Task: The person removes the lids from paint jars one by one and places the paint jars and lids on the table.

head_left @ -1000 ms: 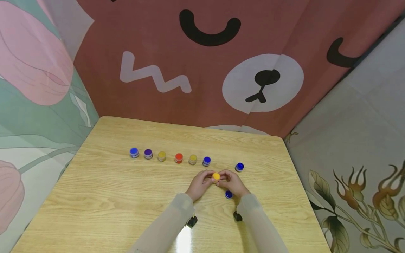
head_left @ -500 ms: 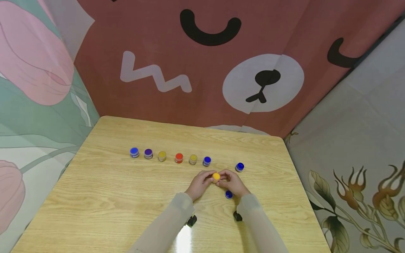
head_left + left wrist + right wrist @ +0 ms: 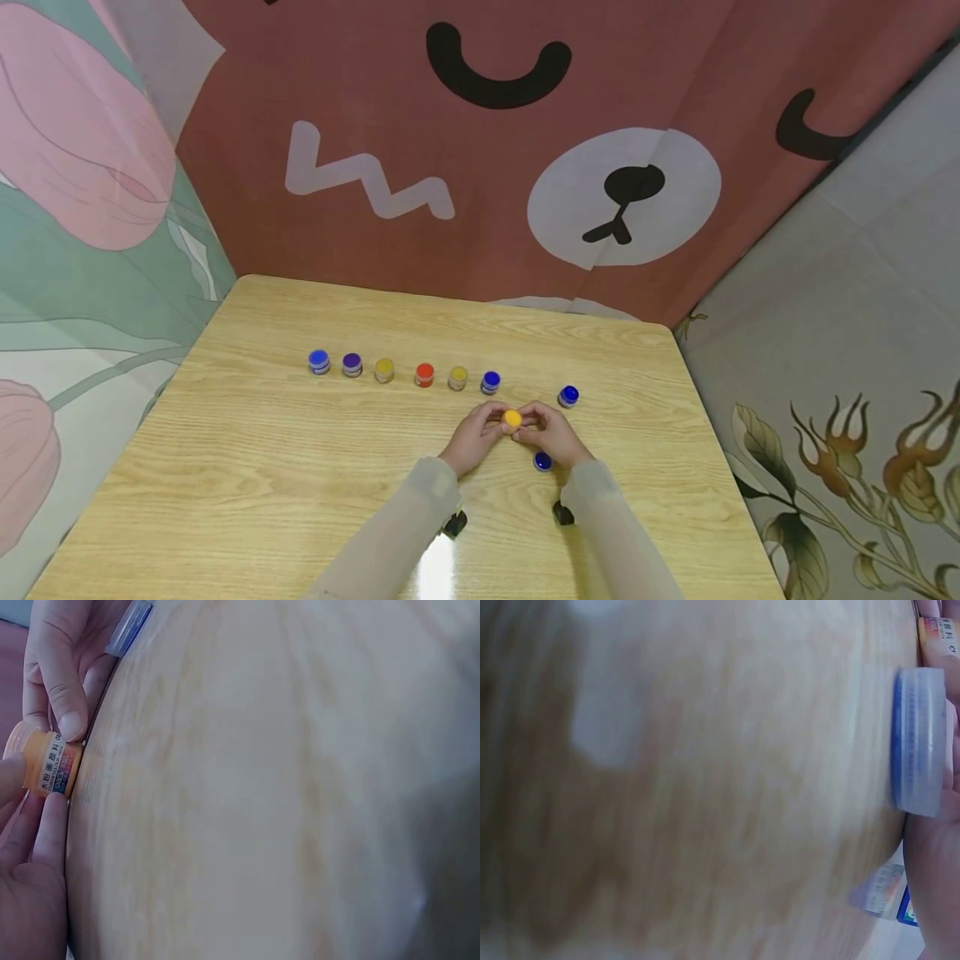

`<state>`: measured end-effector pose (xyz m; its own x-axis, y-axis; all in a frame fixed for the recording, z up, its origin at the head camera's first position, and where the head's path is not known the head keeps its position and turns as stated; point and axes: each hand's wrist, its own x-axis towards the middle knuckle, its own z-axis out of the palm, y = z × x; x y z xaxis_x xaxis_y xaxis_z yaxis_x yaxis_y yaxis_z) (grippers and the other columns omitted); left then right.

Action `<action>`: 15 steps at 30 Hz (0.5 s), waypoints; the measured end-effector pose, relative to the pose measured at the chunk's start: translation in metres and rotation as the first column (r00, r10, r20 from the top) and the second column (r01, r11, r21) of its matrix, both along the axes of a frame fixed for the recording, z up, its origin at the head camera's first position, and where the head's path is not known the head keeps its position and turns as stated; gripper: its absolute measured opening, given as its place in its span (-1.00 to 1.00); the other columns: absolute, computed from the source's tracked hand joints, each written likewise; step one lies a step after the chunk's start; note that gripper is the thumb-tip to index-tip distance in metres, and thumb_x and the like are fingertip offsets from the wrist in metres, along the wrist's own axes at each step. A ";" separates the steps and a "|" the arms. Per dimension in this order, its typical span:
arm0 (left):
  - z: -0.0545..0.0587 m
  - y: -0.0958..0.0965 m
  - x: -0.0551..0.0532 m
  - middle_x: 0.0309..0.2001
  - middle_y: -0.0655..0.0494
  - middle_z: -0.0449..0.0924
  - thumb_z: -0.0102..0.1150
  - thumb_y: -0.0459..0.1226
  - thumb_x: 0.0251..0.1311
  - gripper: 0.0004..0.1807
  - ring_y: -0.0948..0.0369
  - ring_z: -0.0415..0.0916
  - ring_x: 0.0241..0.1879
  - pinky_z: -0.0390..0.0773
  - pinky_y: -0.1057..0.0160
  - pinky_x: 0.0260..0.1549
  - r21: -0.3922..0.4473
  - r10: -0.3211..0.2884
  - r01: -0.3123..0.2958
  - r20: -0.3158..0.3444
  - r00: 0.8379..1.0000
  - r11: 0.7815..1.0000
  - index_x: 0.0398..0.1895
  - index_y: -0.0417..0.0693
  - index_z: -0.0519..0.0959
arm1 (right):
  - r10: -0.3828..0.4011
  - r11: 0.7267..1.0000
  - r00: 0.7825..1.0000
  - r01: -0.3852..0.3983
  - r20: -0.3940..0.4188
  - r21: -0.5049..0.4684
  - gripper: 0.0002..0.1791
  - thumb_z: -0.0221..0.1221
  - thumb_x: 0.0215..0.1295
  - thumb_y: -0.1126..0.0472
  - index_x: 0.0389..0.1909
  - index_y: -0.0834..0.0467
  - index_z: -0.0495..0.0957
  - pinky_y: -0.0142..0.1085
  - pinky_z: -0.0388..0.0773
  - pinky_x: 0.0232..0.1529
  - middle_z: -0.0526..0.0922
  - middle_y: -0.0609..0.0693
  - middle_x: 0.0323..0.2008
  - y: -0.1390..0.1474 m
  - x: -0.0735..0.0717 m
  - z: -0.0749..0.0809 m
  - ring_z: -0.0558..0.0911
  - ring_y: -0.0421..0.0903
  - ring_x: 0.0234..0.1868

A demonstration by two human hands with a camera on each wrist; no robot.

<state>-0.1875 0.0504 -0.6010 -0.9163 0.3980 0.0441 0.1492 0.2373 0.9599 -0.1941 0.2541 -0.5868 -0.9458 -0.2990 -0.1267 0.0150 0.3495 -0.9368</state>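
Observation:
Both hands meet at a small orange-yellow paint jar (image 3: 512,420) low over the table. My left hand (image 3: 470,439) holds it from the left with thumb and fingers; my right hand (image 3: 555,433) grips it from the other side. In the left wrist view, the paint jar (image 3: 52,763) shows a printed label and a translucent lid, with fingertips against both sides. A loose blue-tinted translucent jar lid (image 3: 542,461) lies on the table under the right hand's wrist side; it looms large in the right wrist view (image 3: 919,742). A blue paint jar (image 3: 568,396) stands beyond the right hand.
Along the back of the wooden table (image 3: 262,467) runs a row of small jars: blue (image 3: 318,362), purple (image 3: 352,364), dull yellow (image 3: 384,371), red (image 3: 424,375), another yellow (image 3: 457,378) and dark blue (image 3: 491,382). A bear-print curtain (image 3: 360,242) hangs behind.

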 end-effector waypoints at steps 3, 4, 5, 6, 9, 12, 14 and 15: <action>0.001 0.000 0.001 0.23 -0.12 0.47 0.09 -0.19 0.50 -0.55 -0.01 0.48 0.23 0.54 0.08 0.23 -0.032 -0.006 0.005 -0.020 1.000 0.999 0.36 -0.15 0.46 | -0.003 1.000 1.000 0.003 -0.005 0.008 -0.67 0.33 0.25 0.48 0.03 0.34 0.56 -0.47 0.62 -0.10 0.65 0.14 -0.02 0.001 -0.001 -0.004 0.65 -0.03 -0.02; 0.001 0.000 0.001 0.22 -0.12 0.48 0.08 -0.19 0.50 -0.55 -0.02 0.49 0.22 0.54 0.06 0.23 -0.036 -0.009 0.008 -0.027 1.000 0.999 0.36 -0.15 0.46 | -0.001 1.000 1.000 0.001 -0.010 0.009 -0.67 0.34 0.25 0.47 0.03 0.33 0.56 -0.46 0.62 -0.10 0.65 0.14 -0.02 0.002 -0.001 -0.004 0.65 -0.04 -0.02; 0.002 0.000 0.001 0.21 -0.12 0.48 0.08 -0.19 0.51 -0.55 -0.01 0.49 0.22 0.54 0.06 0.23 -0.036 -0.011 0.010 -0.026 1.000 0.999 0.36 -0.14 0.46 | 0.001 1.000 1.000 -0.001 -0.016 0.010 -0.67 0.34 0.25 0.46 0.03 0.33 0.56 -0.46 0.62 -0.09 0.65 0.14 -0.02 0.002 -0.001 -0.004 0.65 -0.04 -0.02; 0.002 0.000 0.001 0.21 -0.12 0.48 0.08 -0.19 0.51 -0.56 -0.01 0.49 0.22 0.54 0.07 0.23 -0.033 -0.012 0.012 -0.022 1.000 0.999 0.36 -0.14 0.46 | 0.003 1.000 1.000 -0.003 -0.019 0.011 -0.66 0.35 0.25 0.44 0.03 0.33 0.56 -0.46 0.62 -0.08 0.64 0.14 -0.02 0.002 -0.001 -0.004 0.65 -0.04 -0.02; 0.002 0.000 0.001 0.21 -0.12 0.47 0.09 -0.18 0.50 -0.57 -0.01 0.49 0.22 0.55 0.10 0.23 -0.013 -0.015 0.015 -0.008 1.000 1.000 0.34 -0.13 0.46 | 0.004 1.000 1.000 -0.004 -0.029 0.012 -0.67 0.36 0.24 0.42 0.02 0.33 0.57 -0.45 0.61 -0.07 0.64 0.14 -0.03 0.002 -0.001 -0.004 0.65 -0.04 -0.02; 0.000 0.000 0.000 0.22 -0.13 0.47 0.10 -0.18 0.50 -0.58 -0.02 0.49 0.22 0.55 0.12 0.22 -0.004 -0.009 0.009 -0.010 1.000 1.000 0.31 -0.14 0.46 | -0.005 1.000 1.000 0.005 -0.023 0.024 -0.67 0.37 0.24 0.42 0.01 0.30 0.58 -0.44 0.61 -0.06 0.64 0.13 -0.03 0.002 -0.001 -0.004 0.65 -0.05 -0.03; -0.001 0.001 0.000 0.22 -0.16 0.47 0.10 -0.19 0.49 -0.59 -0.05 0.50 0.22 0.56 0.11 0.22 0.015 -0.009 0.009 -0.018 1.000 1.000 0.30 -0.19 0.46 | -0.009 0.999 1.000 0.010 -0.014 0.033 -0.67 0.37 0.24 0.42 0.01 0.30 0.58 -0.44 0.60 -0.06 0.64 0.13 -0.03 0.002 -0.001 -0.004 0.64 -0.06 -0.02; -0.001 0.000 0.000 0.22 -0.16 0.47 0.11 -0.20 0.49 -0.59 -0.06 0.50 0.22 0.56 0.11 0.22 0.024 -0.009 0.010 -0.019 1.000 1.000 0.29 -0.20 0.46 | -0.010 0.999 1.000 0.011 -0.011 0.037 -0.67 0.37 0.24 0.41 0.01 0.29 0.58 -0.44 0.60 -0.05 0.64 0.12 -0.02 0.002 -0.001 -0.004 0.64 -0.06 -0.02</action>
<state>-0.1876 0.0508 -0.6019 -0.9114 0.4052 0.0713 0.1699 0.2127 0.9622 -0.1947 0.2559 -0.5904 -0.9502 -0.2843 -0.1272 0.0086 0.3842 -0.9232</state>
